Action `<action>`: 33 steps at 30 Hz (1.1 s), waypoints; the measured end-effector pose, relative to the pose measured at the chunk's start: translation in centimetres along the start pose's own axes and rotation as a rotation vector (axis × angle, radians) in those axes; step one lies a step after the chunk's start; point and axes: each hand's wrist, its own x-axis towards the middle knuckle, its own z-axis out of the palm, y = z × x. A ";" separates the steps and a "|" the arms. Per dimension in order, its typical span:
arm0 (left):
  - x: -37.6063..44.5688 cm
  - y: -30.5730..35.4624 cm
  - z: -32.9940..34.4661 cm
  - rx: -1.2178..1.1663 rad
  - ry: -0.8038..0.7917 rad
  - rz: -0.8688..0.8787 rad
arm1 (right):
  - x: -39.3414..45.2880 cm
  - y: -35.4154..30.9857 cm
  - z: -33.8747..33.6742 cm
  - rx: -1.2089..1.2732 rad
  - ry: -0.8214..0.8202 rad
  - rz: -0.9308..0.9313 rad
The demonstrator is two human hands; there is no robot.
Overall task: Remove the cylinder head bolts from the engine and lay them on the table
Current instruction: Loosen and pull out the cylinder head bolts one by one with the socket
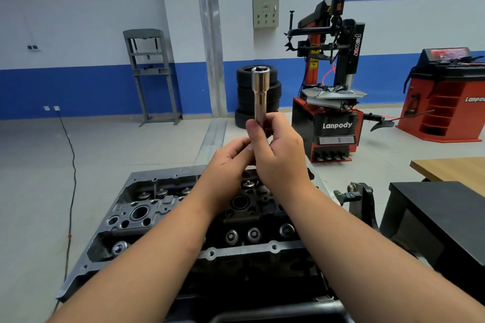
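Here I am standing over the engine point(162, 217), its open cylinder head facing up at me with valve springs and round bores showing; everything else I am placing against it. Beyond the engine's far right corner a red and black tyre changer point(332, 102) is standing on the floor, and a stack of tyres point(258, 92) is sitting just left of that machine. Right of the engine a black cabinet point(433, 217) is standing close by, with the corner of a wooden table point(454, 169) behind it. Above the engine's far edge I am holding my hands together. My right hand point(278, 155) is gripping the lower end of a long chrome socket point(259, 94), which is standing upright with its open end on top. My left hand point(231, 157) is curling its fingers in against the socket's base, though I cannot tell what it is pinching there. I am not making out any loose bolts.
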 end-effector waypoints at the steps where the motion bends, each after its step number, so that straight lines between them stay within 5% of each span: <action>1: 0.0 0.0 0.0 0.012 -0.015 -0.008 | 0.0 0.1 0.0 -0.007 -0.018 0.012; 13: 0.3 -0.4 -0.2 0.074 0.082 -0.001 | 0.0 0.1 -0.1 0.008 0.008 0.015; 33: -0.3 0.5 0.3 0.002 -0.022 0.013 | 0.0 0.0 0.0 -0.065 -0.015 -0.025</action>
